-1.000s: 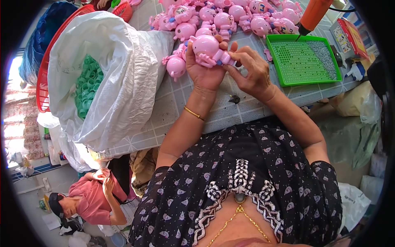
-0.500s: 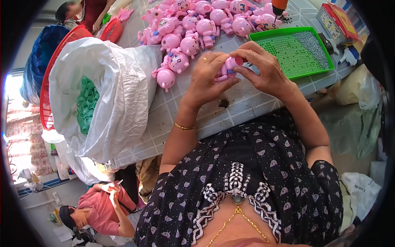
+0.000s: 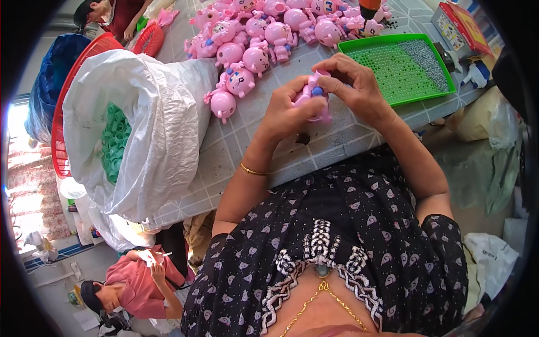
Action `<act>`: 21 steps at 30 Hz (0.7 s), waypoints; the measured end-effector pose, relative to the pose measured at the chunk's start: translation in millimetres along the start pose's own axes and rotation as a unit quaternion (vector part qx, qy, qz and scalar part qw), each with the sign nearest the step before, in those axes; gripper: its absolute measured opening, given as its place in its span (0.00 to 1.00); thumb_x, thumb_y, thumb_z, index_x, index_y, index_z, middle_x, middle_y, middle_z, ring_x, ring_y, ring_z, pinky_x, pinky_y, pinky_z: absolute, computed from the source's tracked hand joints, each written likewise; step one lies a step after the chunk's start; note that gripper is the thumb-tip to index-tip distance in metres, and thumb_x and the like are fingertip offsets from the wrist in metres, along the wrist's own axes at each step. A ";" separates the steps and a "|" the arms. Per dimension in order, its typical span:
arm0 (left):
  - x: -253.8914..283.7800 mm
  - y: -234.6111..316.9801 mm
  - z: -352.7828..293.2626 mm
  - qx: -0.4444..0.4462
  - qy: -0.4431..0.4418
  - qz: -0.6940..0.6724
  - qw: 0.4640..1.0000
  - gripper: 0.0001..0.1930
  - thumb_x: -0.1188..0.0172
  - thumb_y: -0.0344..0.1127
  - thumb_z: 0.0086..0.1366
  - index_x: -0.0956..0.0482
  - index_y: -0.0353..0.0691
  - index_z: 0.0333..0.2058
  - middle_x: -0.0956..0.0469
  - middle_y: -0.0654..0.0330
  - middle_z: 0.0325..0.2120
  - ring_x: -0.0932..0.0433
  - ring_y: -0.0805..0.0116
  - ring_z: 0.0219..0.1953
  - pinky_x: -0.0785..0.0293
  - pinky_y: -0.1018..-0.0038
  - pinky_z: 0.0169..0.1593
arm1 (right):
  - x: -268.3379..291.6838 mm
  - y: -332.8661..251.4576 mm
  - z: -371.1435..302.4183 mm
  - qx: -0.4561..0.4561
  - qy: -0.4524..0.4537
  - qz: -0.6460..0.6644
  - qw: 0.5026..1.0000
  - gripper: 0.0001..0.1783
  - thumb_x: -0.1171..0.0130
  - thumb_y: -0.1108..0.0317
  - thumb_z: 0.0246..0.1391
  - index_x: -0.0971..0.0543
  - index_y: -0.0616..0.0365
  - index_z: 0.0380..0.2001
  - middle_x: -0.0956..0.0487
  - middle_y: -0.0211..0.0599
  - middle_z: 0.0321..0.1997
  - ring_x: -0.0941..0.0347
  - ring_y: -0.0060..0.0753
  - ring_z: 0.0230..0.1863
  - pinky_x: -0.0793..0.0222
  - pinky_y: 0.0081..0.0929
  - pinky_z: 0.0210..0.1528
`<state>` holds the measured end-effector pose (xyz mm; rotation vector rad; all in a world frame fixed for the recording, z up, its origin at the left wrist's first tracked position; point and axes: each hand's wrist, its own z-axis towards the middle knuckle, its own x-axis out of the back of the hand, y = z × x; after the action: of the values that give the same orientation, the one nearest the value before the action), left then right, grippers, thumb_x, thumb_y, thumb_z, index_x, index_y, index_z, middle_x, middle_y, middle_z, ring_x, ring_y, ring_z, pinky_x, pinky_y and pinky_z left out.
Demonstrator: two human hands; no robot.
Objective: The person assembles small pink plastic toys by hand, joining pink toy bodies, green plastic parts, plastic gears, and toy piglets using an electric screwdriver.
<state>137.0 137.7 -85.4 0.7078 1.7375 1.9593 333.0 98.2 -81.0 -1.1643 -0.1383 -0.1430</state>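
Between my two hands, above the table, is a pink plastic toy piece [image 3: 318, 91] with a blue round part on it. My left hand [image 3: 287, 109] is closed around its left side, thumb across the front. With thumb and bent fingers, my right hand [image 3: 356, 84] pinches its upper right. Fingers cover much of the piece, so its full shape is hidden. Farther back lies a heap of pink cartoon-animal toys [image 3: 281, 33], several with printed faces. Nearest my right hand is a green perforated tray [image 3: 370, 73] with small silvery screws at one end.
An orange-and-black power screwdriver [image 3: 369, 8] hangs above the tray's far-left corner. At left, a white sack [image 3: 168, 129] of green rings [image 3: 115, 137] leans by a red basket [image 3: 59, 129]. A red-and-yellow box [image 3: 461, 28] stands far right. Two other people sit at left.
The toy piece has turned in my hands, its blue round part now facing up. Both hands have shifted slightly, still closed on it. The person at lower left has moved their hands.
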 end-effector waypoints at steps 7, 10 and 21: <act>16.0 -2.3 3.6 0.114 -0.105 -0.229 0.961 0.21 0.37 0.44 0.65 0.23 0.36 0.51 0.20 0.60 0.42 0.20 0.73 0.41 0.22 0.78 0.43 | 14.9 -7.5 -11.8 0.085 -0.036 -0.040 0.995 0.14 0.40 0.71 0.62 0.21 0.60 0.50 0.23 0.34 0.48 0.25 0.23 0.42 0.28 0.20 0.43; 8.3 -2.1 2.3 0.056 -0.016 -0.124 0.991 0.21 0.30 0.39 0.60 0.22 0.36 0.48 0.20 0.60 0.42 0.21 0.74 0.40 0.23 0.79 0.43 | 18.5 -8.9 -14.2 0.102 -0.016 -0.085 0.991 0.15 0.40 0.73 0.61 0.21 0.59 0.50 0.23 0.36 0.51 0.25 0.27 0.45 0.27 0.23 0.45; -1.0 -5.2 4.5 -0.111 0.090 0.202 0.969 0.21 0.26 0.36 0.51 0.20 0.35 0.42 0.23 0.57 0.35 0.22 0.66 0.36 0.25 0.71 0.41 | 84.8 -5.4 5.5 0.126 0.338 -0.113 0.926 0.19 0.36 0.70 0.59 0.26 0.62 0.53 0.23 0.35 0.52 0.28 0.26 0.53 0.31 0.25 0.51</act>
<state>140.5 141.2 -90.3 0.8800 1.5238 2.5178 415.1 97.8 -58.6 -0.7862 0.3152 -0.7028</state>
